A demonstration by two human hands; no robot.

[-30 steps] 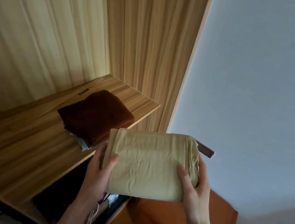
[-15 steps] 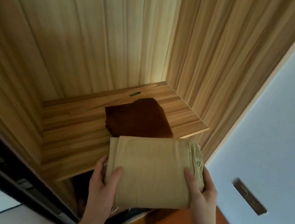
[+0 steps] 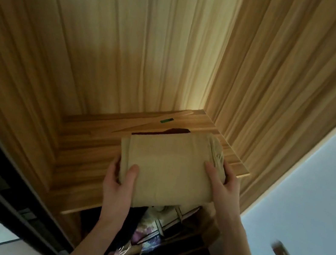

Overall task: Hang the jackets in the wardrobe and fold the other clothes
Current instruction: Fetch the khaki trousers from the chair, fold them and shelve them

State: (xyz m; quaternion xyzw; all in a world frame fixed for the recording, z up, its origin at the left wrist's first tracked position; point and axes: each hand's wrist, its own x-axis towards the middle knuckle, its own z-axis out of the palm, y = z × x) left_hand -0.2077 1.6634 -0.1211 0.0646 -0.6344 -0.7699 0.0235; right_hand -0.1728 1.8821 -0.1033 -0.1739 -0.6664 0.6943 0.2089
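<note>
The left hand (image 3: 119, 183) and right hand (image 3: 222, 187) are gripping the short sides of the folded beige cloth bundle (image 3: 168, 172), thumbs on top, holding it over the wooden wardrobe shelf (image 3: 81, 157). It is largely covering the folded dark brown garment (image 3: 175, 131) lying behind. Best lowered flat, edges squared, released evenly.

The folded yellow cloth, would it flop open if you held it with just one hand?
Probably, yes. The folded cloth looks soft: its right end bunches in loose wrinkles. The left hand and right hand each hold an end, which suggests it sags without support. It seems light, since thumbs on top keep it level above the shelf.
</note>
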